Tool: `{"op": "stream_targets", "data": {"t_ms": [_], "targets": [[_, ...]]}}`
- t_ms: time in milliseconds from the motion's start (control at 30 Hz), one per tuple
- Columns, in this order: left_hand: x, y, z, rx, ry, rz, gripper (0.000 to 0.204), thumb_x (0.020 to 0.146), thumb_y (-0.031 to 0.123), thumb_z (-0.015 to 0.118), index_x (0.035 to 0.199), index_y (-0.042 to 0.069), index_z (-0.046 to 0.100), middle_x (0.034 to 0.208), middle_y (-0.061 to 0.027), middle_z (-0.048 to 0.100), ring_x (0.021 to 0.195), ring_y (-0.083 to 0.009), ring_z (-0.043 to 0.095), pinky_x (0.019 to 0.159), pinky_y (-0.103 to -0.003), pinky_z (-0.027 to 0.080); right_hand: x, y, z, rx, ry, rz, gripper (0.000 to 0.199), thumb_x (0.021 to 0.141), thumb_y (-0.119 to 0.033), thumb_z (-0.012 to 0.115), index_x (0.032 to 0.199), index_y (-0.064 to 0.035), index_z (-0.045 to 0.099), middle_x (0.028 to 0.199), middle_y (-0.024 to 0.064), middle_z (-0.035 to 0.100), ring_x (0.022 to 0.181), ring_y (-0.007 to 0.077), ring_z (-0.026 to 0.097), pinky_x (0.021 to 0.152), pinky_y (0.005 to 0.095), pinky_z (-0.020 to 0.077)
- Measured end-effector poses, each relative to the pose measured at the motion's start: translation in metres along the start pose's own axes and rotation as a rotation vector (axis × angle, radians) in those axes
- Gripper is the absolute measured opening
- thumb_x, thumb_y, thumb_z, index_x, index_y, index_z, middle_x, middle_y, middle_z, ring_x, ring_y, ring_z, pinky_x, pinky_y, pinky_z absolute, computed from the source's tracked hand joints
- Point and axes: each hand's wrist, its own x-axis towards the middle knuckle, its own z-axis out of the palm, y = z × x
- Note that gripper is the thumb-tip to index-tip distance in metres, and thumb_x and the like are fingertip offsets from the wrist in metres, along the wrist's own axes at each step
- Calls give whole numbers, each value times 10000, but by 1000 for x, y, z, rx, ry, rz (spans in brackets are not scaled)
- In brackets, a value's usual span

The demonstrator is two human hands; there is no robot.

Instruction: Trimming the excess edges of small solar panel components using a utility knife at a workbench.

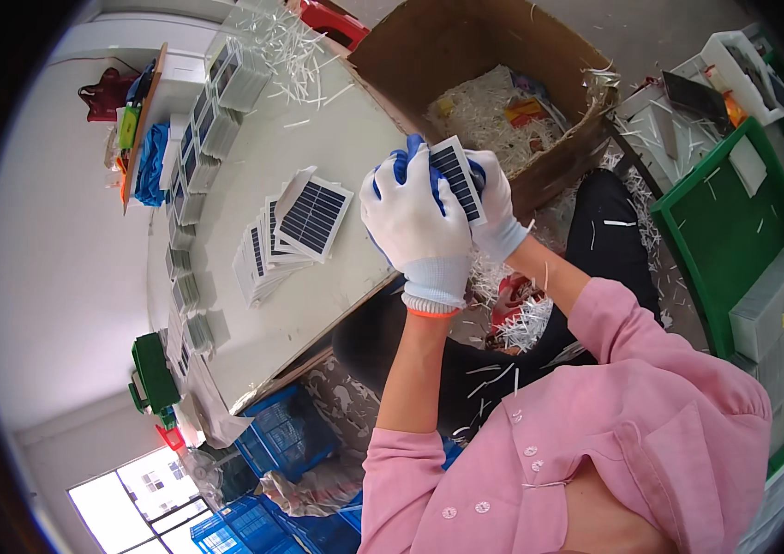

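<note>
Both my hands wear white knit gloves with blue-coated palms and fingers. A small dark solar panel (454, 177) with a white border is held up between them, tilted, past the table's front edge. My left hand (418, 212) is closed on its left side. On its right side my right hand (495, 196) grips it, with most of those fingers hidden behind the panel. To the left, a fanned pile of similar solar panels (315, 217) lies on the white table (267, 328); a pale strip partly covers the top one.
Stacks of panels (191, 171) line the table's far edge. White shreds (286, 55) lie at its upper end. Beyond my hands stands a cardboard box (410, 51) holding shreds and scraps. A green crate (733, 222) is at right; blue crates (286, 429) sit below the table.
</note>
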Motion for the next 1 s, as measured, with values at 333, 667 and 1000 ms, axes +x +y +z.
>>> {"op": "stream_targets", "data": {"t_ms": [333,667,1000], "targets": [[-5,-23,-12,-94,-82,-2,485,805,143,702,1278,80,613,1255,-141,573,1188,-368,499,1024,-480,394,9,-20,-29,644,-312,681,253,876,-102,713,1101,-3,649,863,50,688,704,133,646,664,268,546],[-6,-9,-2,-215,2,53,345,768,10,643,1109,62,671,1100,-130,638,1067,-351,569,931,-453,454,-6,-47,-82,538,-779,860,95,821,-90,735,859,-19,684,671,36,645,543,103,607,492,275,496],[-6,3,-2,-60,-34,-23,449,771,106,689,1216,53,657,1176,-160,594,1117,-364,533,970,-474,421,-28,-30,-38,80,-106,91,311,846,-30,680,1122,-40,536,1008,170,628,908,341,658,788,394,528]]}}
